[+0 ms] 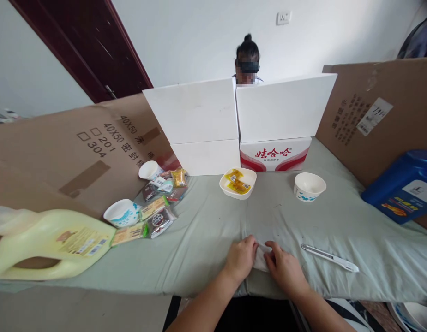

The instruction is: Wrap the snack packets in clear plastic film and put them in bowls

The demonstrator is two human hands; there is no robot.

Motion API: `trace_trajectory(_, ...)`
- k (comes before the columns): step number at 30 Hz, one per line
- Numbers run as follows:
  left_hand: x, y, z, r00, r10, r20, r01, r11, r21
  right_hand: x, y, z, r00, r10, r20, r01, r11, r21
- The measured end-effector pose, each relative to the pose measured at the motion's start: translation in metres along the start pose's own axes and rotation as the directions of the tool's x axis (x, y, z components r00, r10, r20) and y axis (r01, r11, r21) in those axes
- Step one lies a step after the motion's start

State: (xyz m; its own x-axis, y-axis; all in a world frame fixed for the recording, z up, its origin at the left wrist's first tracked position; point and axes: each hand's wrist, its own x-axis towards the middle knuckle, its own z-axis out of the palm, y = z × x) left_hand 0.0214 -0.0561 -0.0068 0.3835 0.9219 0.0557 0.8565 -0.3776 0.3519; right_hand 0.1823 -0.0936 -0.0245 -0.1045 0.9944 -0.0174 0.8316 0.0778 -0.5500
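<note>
At the near part of the table lies a small whitish, thin packet (260,259), partly covered by my fingers; its exact kind is hard to make out. My left hand (241,259) pinches its left edge. From the other side, my right hand (285,268) has its thumb and bent fingers closed on the packet's right edge. A white utility knife (330,257) rests on the cloth to the right of my right hand. Farther off, a square white bowl (238,195) holds yellow sachets (238,183). To its right stands a round paper bowl (309,187).
White boxes (202,115) and cardboard sheets (375,110) wall in the green-grey cloth (206,240). On the left are a yellow jug (78,240), paper bowls (122,213) and several food packets (161,221). A blue bottle (403,186) leans at right. A person (248,50) is behind the boxes.
</note>
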Motion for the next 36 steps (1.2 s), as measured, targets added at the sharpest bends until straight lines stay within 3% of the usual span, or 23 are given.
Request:
trace_trajectory(4, 0.001, 0.001, 0.014, 0.999, -0.042, -0.030, 0.045, 0.994, 0.100, 0.000, -0.004, 0.005, 0.999, 0.012, -0.048, -0.018, 0.993, -0.116)
trace_trajectory(11, -0.002, -0.004, 0.017, 0.949, -0.091, -0.300, 0.120, 0.990, 0.078, -0.007, -0.003, 0.009, 0.988, -0.114, -0.107, 0.068, 0.928, -0.367)
trace_trajectory(15, 0.000, -0.006, 0.016, 0.943, -0.097, -0.320, 0.129, 0.988, 0.081, -0.011, 0.003, -0.005, 0.963, -0.166, -0.213, 0.072, 0.918, -0.391)
trace_trajectory(18, 0.001, -0.008, 0.018, 0.945, -0.066, -0.321, 0.096, 0.992, 0.078, -0.012, -0.004, -0.014, 0.912, -0.297, -0.284, 0.200, 0.924, -0.324)
trace_trajectory(21, 0.000, -0.012, 0.020, 0.936, -0.043, -0.350, 0.057, 0.998, 0.031, -0.008, -0.017, -0.008, 0.879, -0.418, -0.229, 0.370, 0.901, -0.226)
trace_trajectory(25, -0.002, -0.020, 0.022, 0.902, -0.021, -0.431, -0.024, 0.995, -0.100, -0.004, -0.022, 0.011, 0.899, -0.429, -0.087, 0.405, 0.890, -0.208)
trace_trajectory(27, -0.002, -0.023, 0.023, 0.894, -0.020, -0.449, -0.051, 0.988, -0.145, 0.000, -0.014, 0.010, 0.886, -0.464, -0.008, 0.452, 0.866, -0.212)
trace_trajectory(30, 0.000, -0.024, 0.023, 0.906, -0.023, -0.423, -0.050, 0.986, -0.162, 0.017, 0.010, -0.024, 0.860, -0.510, -0.019, 0.496, 0.844, -0.204)
trace_trajectory(32, 0.001, -0.024, 0.023, 0.919, -0.027, -0.394, -0.041, 0.986, -0.164, 0.043, 0.030, -0.068, 0.877, -0.451, -0.166, 0.411, 0.883, -0.227)
trace_trajectory(34, 0.002, -0.023, 0.022, 0.930, -0.030, -0.366, -0.036, 0.984, -0.173, 0.078, 0.051, -0.119, 0.892, -0.307, -0.332, 0.198, 0.925, -0.324)
trace_trajectory(35, 0.003, -0.022, 0.021, 0.936, -0.031, -0.351, -0.035, 0.983, -0.180, 0.097, 0.061, -0.142, 0.910, -0.188, -0.370, 0.040, 0.927, -0.373)
trace_trajectory(36, 0.003, -0.022, 0.021, 0.941, -0.032, -0.336, -0.033, 0.982, -0.185, 0.116, 0.071, -0.162, 0.914, -0.130, -0.384, -0.030, 0.923, -0.384)
